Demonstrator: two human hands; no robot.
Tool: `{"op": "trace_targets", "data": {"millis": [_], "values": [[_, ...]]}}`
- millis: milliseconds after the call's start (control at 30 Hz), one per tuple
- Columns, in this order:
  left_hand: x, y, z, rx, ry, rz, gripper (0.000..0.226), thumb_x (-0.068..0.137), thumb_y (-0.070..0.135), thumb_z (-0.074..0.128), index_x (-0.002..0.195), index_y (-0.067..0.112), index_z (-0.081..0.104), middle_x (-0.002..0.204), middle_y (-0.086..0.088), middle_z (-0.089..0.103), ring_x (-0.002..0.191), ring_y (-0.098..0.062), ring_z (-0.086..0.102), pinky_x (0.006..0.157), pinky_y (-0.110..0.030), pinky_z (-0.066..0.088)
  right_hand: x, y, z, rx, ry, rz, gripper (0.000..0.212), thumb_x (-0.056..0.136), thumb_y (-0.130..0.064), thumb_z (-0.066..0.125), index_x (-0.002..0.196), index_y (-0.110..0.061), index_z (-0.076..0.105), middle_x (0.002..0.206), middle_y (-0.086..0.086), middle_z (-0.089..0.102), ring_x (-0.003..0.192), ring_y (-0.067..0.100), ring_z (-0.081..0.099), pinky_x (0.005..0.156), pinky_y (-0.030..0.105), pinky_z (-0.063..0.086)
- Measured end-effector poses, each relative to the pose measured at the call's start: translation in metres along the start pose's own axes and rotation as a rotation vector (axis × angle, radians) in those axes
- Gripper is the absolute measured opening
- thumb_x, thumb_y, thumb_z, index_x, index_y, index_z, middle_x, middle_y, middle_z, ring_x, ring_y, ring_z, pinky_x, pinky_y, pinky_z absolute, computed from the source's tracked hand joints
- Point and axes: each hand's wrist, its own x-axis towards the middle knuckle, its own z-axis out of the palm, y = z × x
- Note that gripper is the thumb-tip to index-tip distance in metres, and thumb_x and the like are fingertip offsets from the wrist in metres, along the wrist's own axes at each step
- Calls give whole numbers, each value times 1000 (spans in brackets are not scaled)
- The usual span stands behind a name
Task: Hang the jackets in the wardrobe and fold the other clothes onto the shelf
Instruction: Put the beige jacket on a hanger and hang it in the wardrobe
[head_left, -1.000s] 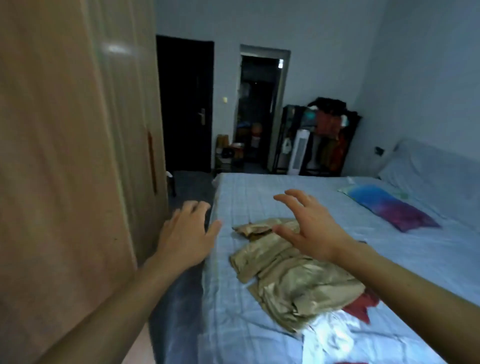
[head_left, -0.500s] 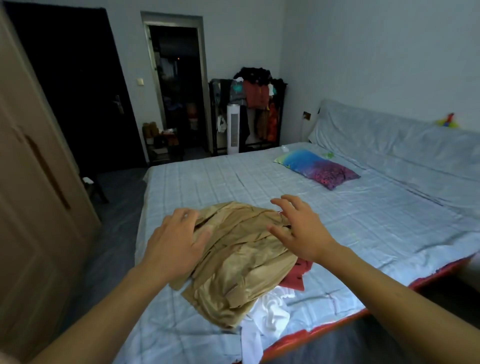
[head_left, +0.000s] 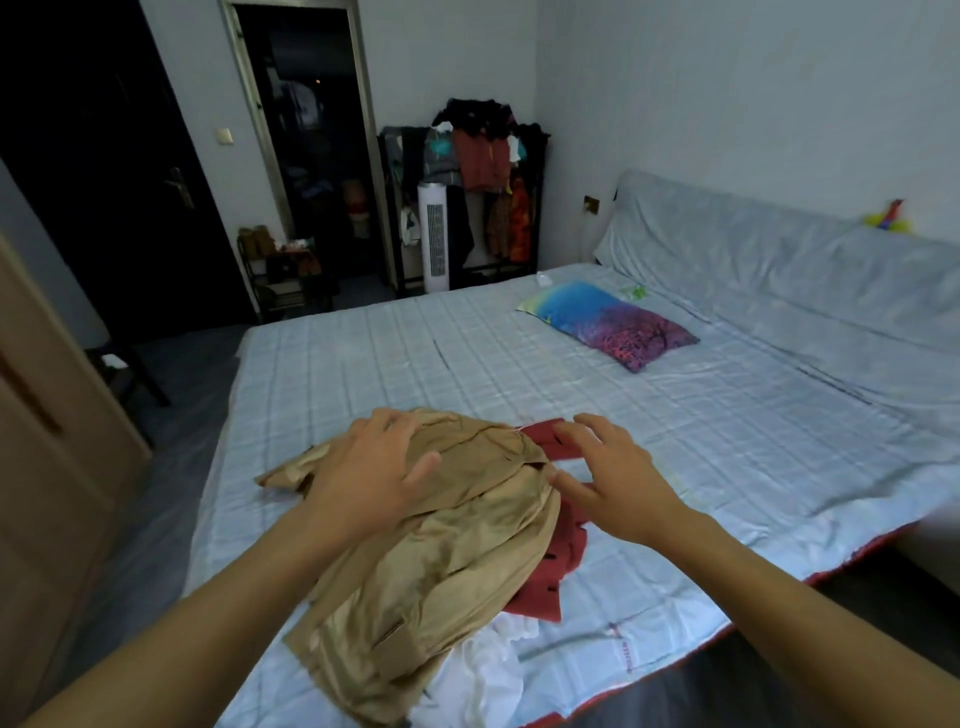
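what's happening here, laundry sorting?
Pretty much. A person leans over the bed, both hands open above a clothes pile. The left hand is over the tan jacket on top; the right hand hovers over the red garment beneath. A white garment lies at the bottom. Nothing gripped yet.

three garments (head_left: 415, 561); one pillow (head_left: 608, 322)

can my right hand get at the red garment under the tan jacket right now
Probably yes. The right hand hovers open over the red garment, whose far edge pokes out uncovered beside the tan jacket; nothing lies between.
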Motion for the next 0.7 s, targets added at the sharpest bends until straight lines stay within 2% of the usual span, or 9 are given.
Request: {"op": "trace_targets", "data": {"millis": [133,267,500,700], "values": [[52,-2,18,-2,-1,56,44,98,52,43,134,27,48,139,3,47,123,-22,44,102,-42,37,28,20,7,-19,-4,24,55,94,-48,58,144,-30,42,147,-2,39,134,23,38,100,38,35],[107,-19,51,-14,-28,99,44,97,53,44,133,27,49,139,4,46,125,-22,43,102,-39,36,67,35,22,-34,-33,85,56,95,-50,54,145,-30,39,153,1,34,139,24,34,105,41,33],[208,-64,82,-116,-40,130,44,98,51,46,135,27,48,141,5,46,130,-20,40,102,-38,33,151,51,44,-142,-97,176,61,94,-54,53,147,-28,37,155,2,33,139,25,34,108,44,37],[270,-97,116,-109,-129,134,42,97,49,46,132,26,51,137,3,49,125,-22,45,102,-37,36,206,71,81,-57,-117,261,58,95,-50,54,146,-25,41,152,1,36,137,22,36,105,44,42]]}}
